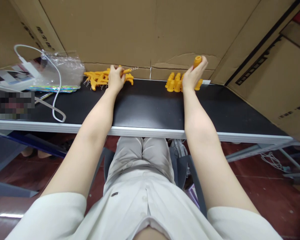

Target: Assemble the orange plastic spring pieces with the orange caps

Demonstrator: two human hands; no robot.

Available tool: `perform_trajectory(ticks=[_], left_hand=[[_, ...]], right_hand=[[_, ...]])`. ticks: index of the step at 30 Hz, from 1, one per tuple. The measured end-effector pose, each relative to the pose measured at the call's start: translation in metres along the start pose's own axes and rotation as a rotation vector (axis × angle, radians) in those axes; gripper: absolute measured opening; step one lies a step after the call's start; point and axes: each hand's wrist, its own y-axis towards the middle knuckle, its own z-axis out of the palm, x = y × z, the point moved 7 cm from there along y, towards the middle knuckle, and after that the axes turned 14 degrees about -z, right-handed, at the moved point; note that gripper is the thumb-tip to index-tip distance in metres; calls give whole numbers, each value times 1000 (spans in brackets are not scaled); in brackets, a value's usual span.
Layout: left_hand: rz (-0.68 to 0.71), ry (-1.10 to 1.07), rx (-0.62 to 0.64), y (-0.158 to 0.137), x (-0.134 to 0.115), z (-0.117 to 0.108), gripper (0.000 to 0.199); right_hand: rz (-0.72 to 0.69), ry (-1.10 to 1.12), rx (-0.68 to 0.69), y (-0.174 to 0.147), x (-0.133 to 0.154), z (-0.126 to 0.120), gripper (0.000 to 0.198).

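Note:
My left hand (pixel 116 78) is closed around a yellow corkscrew (pixel 127 71), whose ribbed shank and bare metal spiral point to the right. Under and beside that hand lies a pile of similar yellow corkscrews (pixel 96 79), their spirals sticking out toward me. Over on the right, my right hand (pixel 195 74) grips a yellow hollow sleeve (pixel 197 61), its open end facing up. Several more such yellow sleeves (pixel 177 85) stand in rows just left of that hand, and another sleeve (pixel 198 84) shows at its right. My fingertips are partly hidden on both hands.
Cardboard walls (pixel 150 33) close off the back and sides of the black table (pixel 150 106). At left lie a clear plastic bag (pixel 65 70), a white cable (pixel 59 96) and papers. A metal strip (pixel 150 132) runs along the table's front edge, above my lap.

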Motion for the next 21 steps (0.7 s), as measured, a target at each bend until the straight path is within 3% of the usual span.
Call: perform_trajectory(ticks=[4,8,13,17,21], left_hand=[[15,34,43,-3,-5,0,50],[30,48,30,-5,-10,1,48],[80,117,163,-18,-22,10,56],[68,182,172,-23,-26,11,60],[60,198,182,-23,-26,13,65]], right_hand=[[-270,107,104,3,36,16,49],[-431,96,305,-8,69,37,59],[-629,68,592,-31,91,76,63],[-663,-18,685,-37,85,98,53],[-644,40,663,-34,76,107,45]])
